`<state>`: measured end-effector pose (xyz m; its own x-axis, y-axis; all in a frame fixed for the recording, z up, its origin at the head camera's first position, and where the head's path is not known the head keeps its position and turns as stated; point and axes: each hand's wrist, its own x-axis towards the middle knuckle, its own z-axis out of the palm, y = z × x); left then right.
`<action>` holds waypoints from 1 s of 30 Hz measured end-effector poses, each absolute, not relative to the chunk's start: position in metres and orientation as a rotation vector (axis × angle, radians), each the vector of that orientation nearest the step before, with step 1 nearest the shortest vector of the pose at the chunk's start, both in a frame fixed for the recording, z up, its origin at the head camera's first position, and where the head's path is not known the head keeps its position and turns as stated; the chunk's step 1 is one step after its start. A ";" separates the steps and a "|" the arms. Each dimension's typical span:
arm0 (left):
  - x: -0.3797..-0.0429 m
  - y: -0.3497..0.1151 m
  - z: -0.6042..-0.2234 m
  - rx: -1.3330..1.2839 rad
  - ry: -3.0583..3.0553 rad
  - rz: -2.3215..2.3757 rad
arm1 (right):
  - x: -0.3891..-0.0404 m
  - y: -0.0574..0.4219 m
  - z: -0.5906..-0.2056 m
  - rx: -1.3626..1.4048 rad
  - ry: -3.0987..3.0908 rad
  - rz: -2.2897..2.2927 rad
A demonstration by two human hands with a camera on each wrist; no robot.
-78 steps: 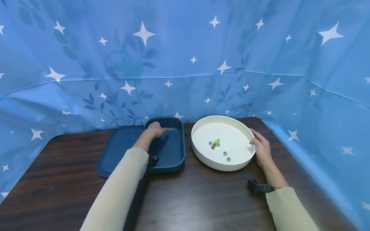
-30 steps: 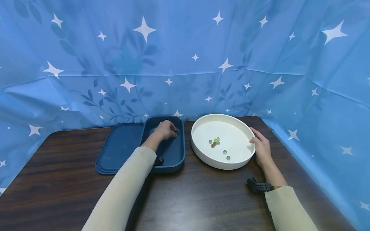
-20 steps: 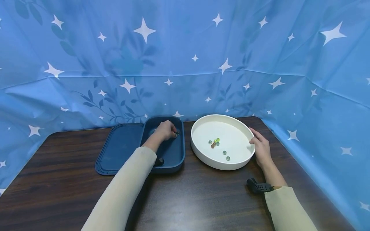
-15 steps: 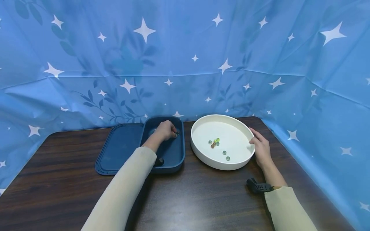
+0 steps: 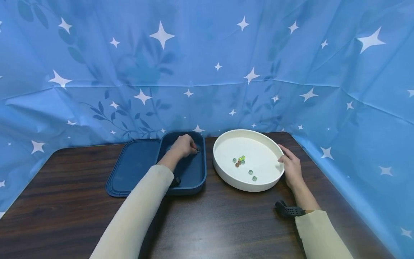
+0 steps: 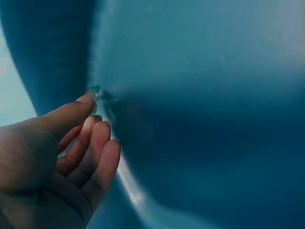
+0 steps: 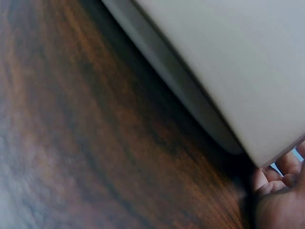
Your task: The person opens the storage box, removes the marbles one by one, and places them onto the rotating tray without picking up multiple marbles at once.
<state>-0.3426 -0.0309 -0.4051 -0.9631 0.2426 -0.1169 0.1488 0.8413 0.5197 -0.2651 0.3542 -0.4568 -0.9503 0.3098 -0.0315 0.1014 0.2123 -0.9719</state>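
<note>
My left hand (image 5: 182, 145) reaches into a deep dark-blue bin (image 5: 191, 172), close to its right wall. Thumb and fingertips pinch a small glass marble (image 6: 95, 109) with a green tint, as the left wrist view shows. A clear marble (image 6: 96, 92) sits right at the thumb tip. My right hand (image 5: 292, 168) grips the right side of a round white tray (image 5: 255, 147), thumb inside the rim and fingers outside. Several glass marbles (image 5: 250, 172) lie on the tray's floor, greenish, yellow and brown. The right wrist view has the tray's outer wall (image 7: 238, 71) and part of that hand.
A flat blue lid-like panel (image 5: 136, 167) lies left of the bin, partly behind my left sleeve (image 5: 136, 212). Everything stands on a dark wooden table (image 5: 200, 223). A blue curtain with white stars (image 5: 194, 64) hangs at the table's back edge.
Since the earliest frame my left hand has moved right within the bin, and its fingertips have closed on a marble. The right hand and the tray have stayed put.
</note>
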 end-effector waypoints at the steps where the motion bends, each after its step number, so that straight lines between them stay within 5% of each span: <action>1: -0.341 -0.033 -0.403 0.306 2.849 0.778 | -0.265 0.354 -0.456 -0.391 -2.304 1.835; 15: -0.333 -0.048 -0.371 0.356 2.863 0.849 | -0.264 0.353 -0.457 -0.421 -2.313 1.826; 30: -0.316 0.011 -0.354 0.534 2.794 0.947 | -0.266 0.354 -0.457 -0.434 -2.302 1.834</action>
